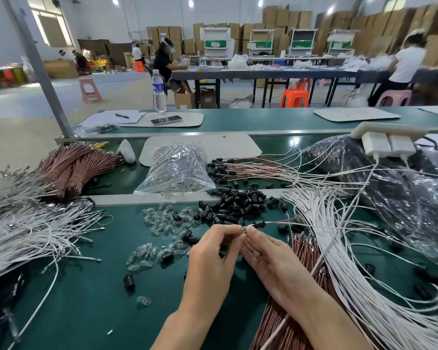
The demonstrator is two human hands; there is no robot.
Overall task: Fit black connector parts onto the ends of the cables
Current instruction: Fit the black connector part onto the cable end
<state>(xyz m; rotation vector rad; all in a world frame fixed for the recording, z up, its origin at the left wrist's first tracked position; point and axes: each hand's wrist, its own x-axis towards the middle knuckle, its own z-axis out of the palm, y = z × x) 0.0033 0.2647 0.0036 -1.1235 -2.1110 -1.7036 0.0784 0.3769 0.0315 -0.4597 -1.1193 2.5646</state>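
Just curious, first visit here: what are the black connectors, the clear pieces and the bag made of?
Black connectors: likely moulded plastic, dull sheen, identical shapes. Clear pieces: glass or clear plastic, see-through with glints; cannot tell which. Bag: thin clear plastic film, crinkled and shiny.

A water bottle [159,90] stands near a phone [166,120], a pen [122,115] lying on papers [99,120]
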